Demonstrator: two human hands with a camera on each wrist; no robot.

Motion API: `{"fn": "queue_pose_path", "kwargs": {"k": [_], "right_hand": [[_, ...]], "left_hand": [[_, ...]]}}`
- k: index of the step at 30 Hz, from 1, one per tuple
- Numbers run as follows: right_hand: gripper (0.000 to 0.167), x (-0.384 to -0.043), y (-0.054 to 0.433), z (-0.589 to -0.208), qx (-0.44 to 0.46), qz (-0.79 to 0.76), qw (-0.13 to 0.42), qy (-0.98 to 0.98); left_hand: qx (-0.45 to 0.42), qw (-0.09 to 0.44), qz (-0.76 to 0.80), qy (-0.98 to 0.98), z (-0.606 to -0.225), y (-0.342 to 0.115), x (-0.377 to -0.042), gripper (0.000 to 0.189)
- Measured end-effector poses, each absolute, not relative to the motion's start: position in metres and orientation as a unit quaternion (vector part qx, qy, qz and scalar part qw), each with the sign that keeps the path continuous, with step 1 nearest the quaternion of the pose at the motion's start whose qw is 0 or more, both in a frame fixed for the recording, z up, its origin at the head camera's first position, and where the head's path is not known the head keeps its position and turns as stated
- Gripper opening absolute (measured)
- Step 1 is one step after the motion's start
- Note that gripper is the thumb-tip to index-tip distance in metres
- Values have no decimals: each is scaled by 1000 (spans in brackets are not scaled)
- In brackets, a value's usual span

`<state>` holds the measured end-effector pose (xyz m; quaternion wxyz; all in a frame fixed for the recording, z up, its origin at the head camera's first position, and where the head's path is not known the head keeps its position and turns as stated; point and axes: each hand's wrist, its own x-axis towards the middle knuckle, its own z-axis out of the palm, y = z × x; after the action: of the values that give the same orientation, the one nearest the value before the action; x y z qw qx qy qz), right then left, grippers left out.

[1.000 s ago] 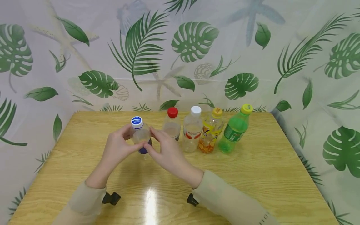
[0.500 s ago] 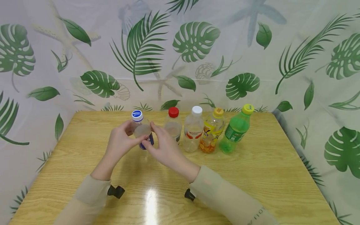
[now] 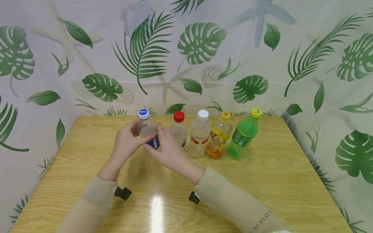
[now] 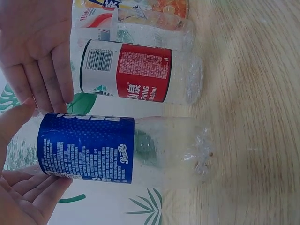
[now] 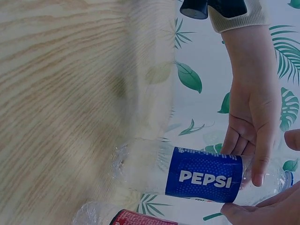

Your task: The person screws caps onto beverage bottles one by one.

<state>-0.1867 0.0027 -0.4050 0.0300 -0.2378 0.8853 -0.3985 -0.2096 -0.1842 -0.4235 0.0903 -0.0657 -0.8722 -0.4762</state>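
Note:
An upright clear Pepsi bottle (image 3: pixel 154 142) with a blue label and white-and-blue cap is between both hands, left of the other bottles. My left hand (image 3: pixel 126 139) grips its left side, thumb across the front and fingers behind. My right hand (image 3: pixel 169 145) holds the right side, its thumb in front below the left thumb. Its fingers look fairly straight along the bottle in the left wrist view. The bottle's base is low at the wooden table (image 4: pixel 253 140). Close to its right stands a red-capped bottle (image 3: pixel 179 129) with a red-and-white label (image 4: pixel 126 72).
Right of the red-capped bottle, a row continues with a white-capped bottle (image 3: pixel 200 136), a yellow-capped bottle (image 3: pixel 218 136) with orange print and a green bottle (image 3: pixel 243 136). A leaf-printed curtain (image 3: pixel 186 71) hangs behind the table. Black camera mounts (image 3: pixel 123 193) sit at the wrists.
Both hands have moved the Pepsi bottle away from me, toward the back of the table, level with the row. Its label has come more into view. The other bottles have stayed put.

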Motion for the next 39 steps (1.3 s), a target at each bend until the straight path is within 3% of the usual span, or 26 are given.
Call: {"fn": "queue_pose_path", "kwargs": {"k": [24, 39], "right_hand": [[94, -175, 4, -403, -247, -369, 29, 895], [90, -154, 17, -403, -274, -351, 20, 895]], "left_hand": [[-70, 99, -473, -873, -426, -179, -208, 52], [-54, 69, -487, -869, -431, -185, -203, 83]]}}
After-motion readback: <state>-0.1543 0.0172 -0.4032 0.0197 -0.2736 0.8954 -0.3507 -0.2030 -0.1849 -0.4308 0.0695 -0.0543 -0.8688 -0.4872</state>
